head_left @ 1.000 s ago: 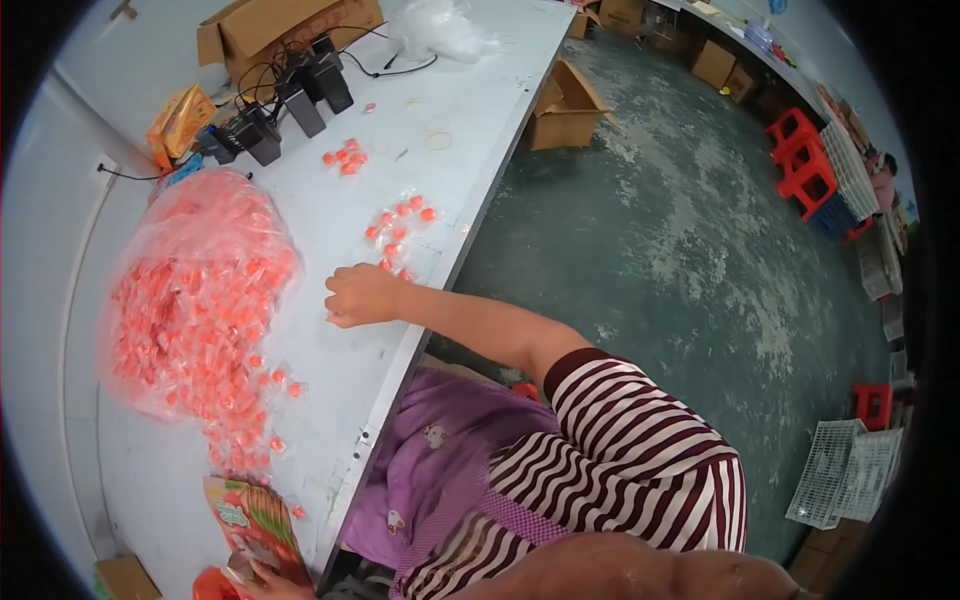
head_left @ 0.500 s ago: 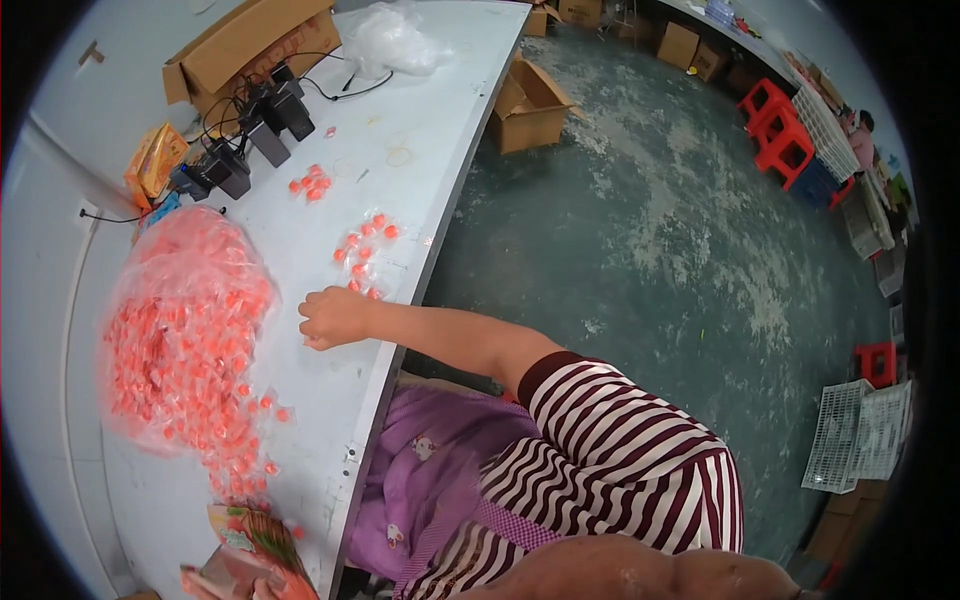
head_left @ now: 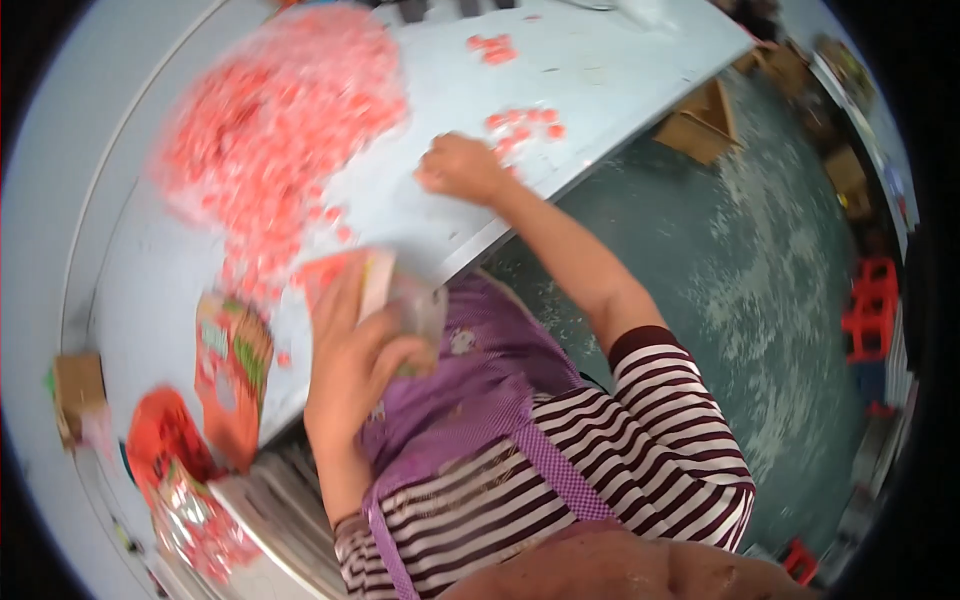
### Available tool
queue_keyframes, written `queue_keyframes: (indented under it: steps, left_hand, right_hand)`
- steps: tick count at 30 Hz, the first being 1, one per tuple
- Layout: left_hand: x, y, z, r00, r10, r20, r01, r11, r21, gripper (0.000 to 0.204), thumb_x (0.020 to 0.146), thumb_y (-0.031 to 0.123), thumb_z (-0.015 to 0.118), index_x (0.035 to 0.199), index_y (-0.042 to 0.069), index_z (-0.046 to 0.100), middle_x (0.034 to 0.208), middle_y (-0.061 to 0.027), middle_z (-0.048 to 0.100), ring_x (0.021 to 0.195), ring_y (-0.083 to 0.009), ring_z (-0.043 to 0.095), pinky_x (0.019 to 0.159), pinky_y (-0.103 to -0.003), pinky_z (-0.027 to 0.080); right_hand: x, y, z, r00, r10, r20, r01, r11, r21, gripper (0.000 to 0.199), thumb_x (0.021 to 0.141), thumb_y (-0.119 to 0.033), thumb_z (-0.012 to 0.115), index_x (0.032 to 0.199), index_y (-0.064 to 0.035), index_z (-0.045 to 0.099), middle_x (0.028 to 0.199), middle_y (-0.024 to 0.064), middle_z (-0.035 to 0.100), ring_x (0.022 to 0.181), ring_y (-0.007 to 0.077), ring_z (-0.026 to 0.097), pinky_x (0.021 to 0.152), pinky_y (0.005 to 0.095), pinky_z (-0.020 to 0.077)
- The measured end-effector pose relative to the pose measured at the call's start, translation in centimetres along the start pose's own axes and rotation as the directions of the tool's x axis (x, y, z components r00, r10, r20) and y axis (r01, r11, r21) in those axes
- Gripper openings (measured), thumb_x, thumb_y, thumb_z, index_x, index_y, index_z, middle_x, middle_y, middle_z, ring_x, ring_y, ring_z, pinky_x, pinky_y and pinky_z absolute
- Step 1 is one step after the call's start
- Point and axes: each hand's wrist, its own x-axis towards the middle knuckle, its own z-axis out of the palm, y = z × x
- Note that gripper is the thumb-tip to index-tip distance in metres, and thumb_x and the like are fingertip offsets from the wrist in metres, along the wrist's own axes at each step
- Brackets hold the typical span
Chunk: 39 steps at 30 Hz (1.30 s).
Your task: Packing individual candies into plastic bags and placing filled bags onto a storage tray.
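Note:
My left hand [head_left: 350, 350] is raised over the table's near edge, fingers and thumb wrapped around an orange packaging bag [head_left: 345, 268] with a pale edge and a see-through part, blurred by motion. My right hand [head_left: 460, 168] is curled into a fist just above the tabletop; what it holds, if anything, is hidden. Right beside it lies a loose group of small orange pieces in clear wrappers [head_left: 520, 125]. To its left, a big clear plastic bag [head_left: 350, 45] spills a large heap of the same wrapped pieces [head_left: 270, 150] toward me.
Another printed orange-and-green bag [head_left: 235, 365] lies on the table [head_left: 400, 225] at the left. Beyond it sit a red-orange container [head_left: 170, 430] and a clear bag of pieces [head_left: 205, 525]. A small cluster [head_left: 492, 48] is farther back. A cardboard box [head_left: 700, 125] stands on the floor.
The head view has turned left and down. My left hand has come up from the lower left with the packaging bag. My right hand stays closed beside the loose wrapped pieces.

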Motion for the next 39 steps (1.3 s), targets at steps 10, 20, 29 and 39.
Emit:
queue_keyframes:
  steps: [10,20,29,39]
  left_hand:
    - [3.1,-3.1,2.8,0.996,-0.087,0.001,0.087,0.996,0.022,0.027,0.066,0.023,0.071,0.078,0.002,0.061,0.124,-0.0235,0.047,0.111,-0.0383,0.045,0.093,-0.043,0.034]
    - [4.9,-4.5,4.9,0.971,-0.240,-0.021,0.214,0.901,-0.377,0.024,0.068,0.019,0.073,0.082,0.004,0.060,0.116,-0.0252,0.051,0.108,-0.0390,0.047,0.089,-0.042,0.041]
    - [5.3,-4.5,5.3,0.945,-0.325,-0.034,0.263,0.820,-0.509,0.014,0.074,0.007,0.070,0.080,0.001,0.058,0.107,-0.0153,0.059,0.126,-0.0292,0.039,0.092,-0.034,0.039]
    - [5.4,-4.4,6.5,0.949,-0.288,-0.127,0.185,0.836,-0.516,0.014,0.074,0.006,0.067,0.086,0.003,0.060,0.124,-0.0231,0.049,0.126,-0.0309,0.039,0.093,-0.035,0.039]
  right_hand:
    - [4.1,-8.1,-5.6,0.762,0.647,0.009,-0.387,0.444,0.808,0.020,0.085,-0.026,0.058,0.081,-0.0064,0.061,0.074,0.0026,0.057,0.065,0.0118,0.054,0.057,0.0256,0.0451]
    - [1.9,-12.0,-6.2,0.676,0.664,0.319,-0.418,-0.011,0.908,0.023,0.094,-0.024,0.046,0.093,-0.0031,0.057,0.082,0.0005,0.058,0.063,0.0035,0.047,0.056,0.0191,0.0402]
    - [0.5,-10.7,-5.5,0.829,0.559,0.035,-0.317,0.418,0.851,0.010,0.090,-0.011,0.050,0.090,-0.0032,0.056,0.091,0.0005,0.054,0.076,0.0055,0.049,0.067,0.0190,0.0412]
    - [-0.4,-9.9,-6.7,0.893,0.393,0.218,-0.412,0.522,0.747,0.006,0.081,-0.009,0.058,0.086,-0.0056,0.055,0.094,0.0055,0.053,0.089,0.0175,0.047,0.077,0.0283,0.0377]
